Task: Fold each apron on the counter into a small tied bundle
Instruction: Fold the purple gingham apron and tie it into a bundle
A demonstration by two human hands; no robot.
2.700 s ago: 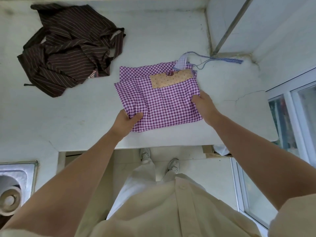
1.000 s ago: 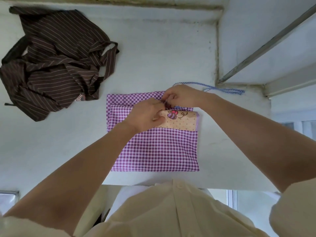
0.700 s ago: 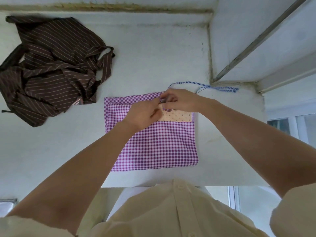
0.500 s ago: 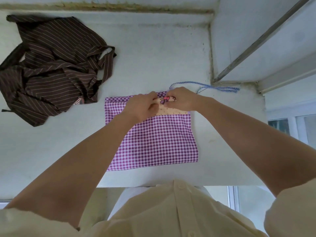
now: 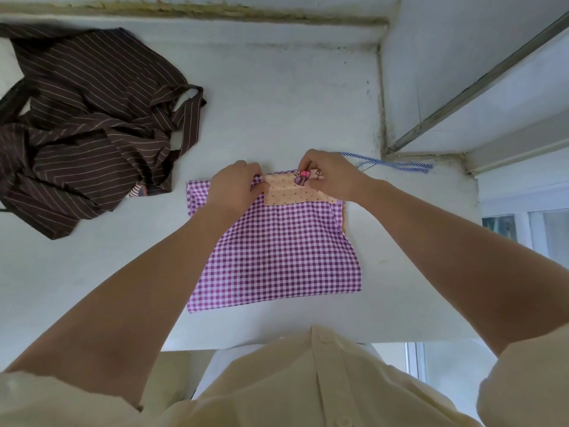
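While the purple gingham apron (image 5: pixel 277 251) lies folded on the counter (image 5: pixel 277 97), our left hand (image 5: pixel 234 186) and right hand (image 5: pixel 329 177) pinch its far edge. Brown striped apron (image 5: pixel 86 118) crumpled, well apart.

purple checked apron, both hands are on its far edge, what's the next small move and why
Probably fold the far edge toward the body. The left hand and right hand both grip that edge, the purple checked apron lies as a flat rectangle, too wide for a bundle, and the blue striped tie trails free to the right.
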